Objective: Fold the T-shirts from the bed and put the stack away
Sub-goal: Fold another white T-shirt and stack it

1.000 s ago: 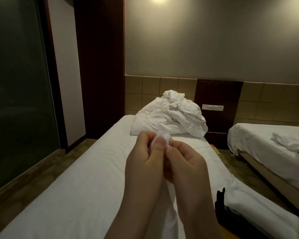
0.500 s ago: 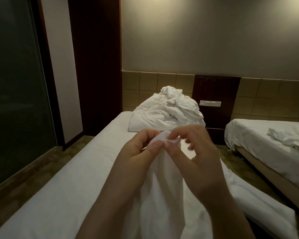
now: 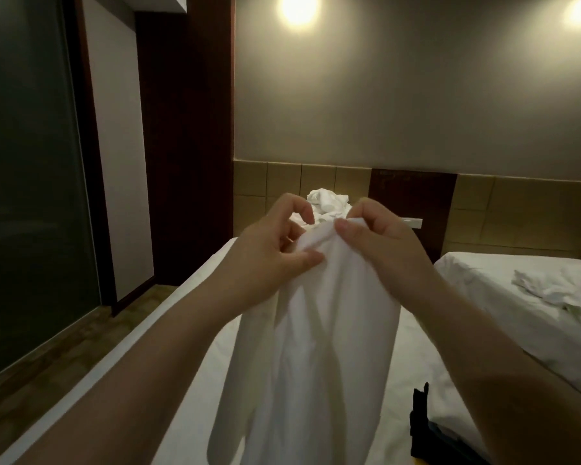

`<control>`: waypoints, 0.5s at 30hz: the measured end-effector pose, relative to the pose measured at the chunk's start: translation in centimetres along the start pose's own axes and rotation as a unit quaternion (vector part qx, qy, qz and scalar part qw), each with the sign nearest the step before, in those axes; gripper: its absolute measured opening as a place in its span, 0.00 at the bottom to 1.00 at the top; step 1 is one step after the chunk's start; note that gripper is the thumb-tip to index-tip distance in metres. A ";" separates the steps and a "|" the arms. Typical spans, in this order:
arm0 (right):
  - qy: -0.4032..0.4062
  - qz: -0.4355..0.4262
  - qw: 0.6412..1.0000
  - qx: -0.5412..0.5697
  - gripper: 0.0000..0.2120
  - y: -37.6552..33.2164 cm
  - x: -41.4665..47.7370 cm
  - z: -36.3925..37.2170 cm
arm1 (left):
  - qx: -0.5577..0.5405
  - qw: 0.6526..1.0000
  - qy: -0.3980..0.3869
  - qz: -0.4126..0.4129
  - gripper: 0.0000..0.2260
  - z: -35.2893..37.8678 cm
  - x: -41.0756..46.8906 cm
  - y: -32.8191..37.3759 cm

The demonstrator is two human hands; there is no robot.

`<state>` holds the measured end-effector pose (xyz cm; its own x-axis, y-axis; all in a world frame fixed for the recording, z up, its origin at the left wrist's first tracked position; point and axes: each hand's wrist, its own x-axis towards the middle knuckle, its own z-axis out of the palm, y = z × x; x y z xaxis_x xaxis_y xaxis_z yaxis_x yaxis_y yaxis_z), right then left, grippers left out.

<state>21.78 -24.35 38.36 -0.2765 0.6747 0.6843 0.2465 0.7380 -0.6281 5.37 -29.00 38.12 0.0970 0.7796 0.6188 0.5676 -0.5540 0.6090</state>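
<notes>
A white T-shirt (image 3: 319,347) hangs in front of me above the bed (image 3: 182,330), bunched into long folds. My right hand (image 3: 379,243) pinches its top edge between thumb and fingers. My left hand (image 3: 275,250) sits just to the left, thumb pressed on the cloth and fingers curled behind it. The shirt's lower end runs out of the frame's bottom.
A crumpled white heap of bedding (image 3: 326,203) lies at the head of the bed, mostly hidden by my hands. A second bed (image 3: 517,297) with loose white cloth (image 3: 557,293) stands to the right. A dark object (image 3: 423,427) rests at the bed's near right corner. Glass wall (image 3: 31,196) on the left.
Both hands have risen with the shirt and moved slightly apart along its top edge. More of the shirt now hangs open below them, and my view has tilted upward.
</notes>
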 end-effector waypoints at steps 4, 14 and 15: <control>0.012 -0.099 0.988 -0.116 0.09 -1.9 3.5 -1.3 | 0.118 0.992 0.020 0.032 0.06 -0.9 1.9 0.3; -0.073 -0.018 0.984 -0.159 0.08 -4.3 6.4 -3.3 | 0.028 0.998 0.027 -0.052 0.08 -2.4 3.0 0.9; -0.094 -0.003 0.985 -0.148 0.08 -4.3 6.2 -3.6 | 0.027 0.998 0.042 -0.049 0.08 -2.5 3.0 0.7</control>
<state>22.38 -23.33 46.61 -0.4380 0.6785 0.5897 0.4964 0.7295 -0.4706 3.98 -27.77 41.65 -0.0283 0.8003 0.5990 0.6142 -0.4588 0.6420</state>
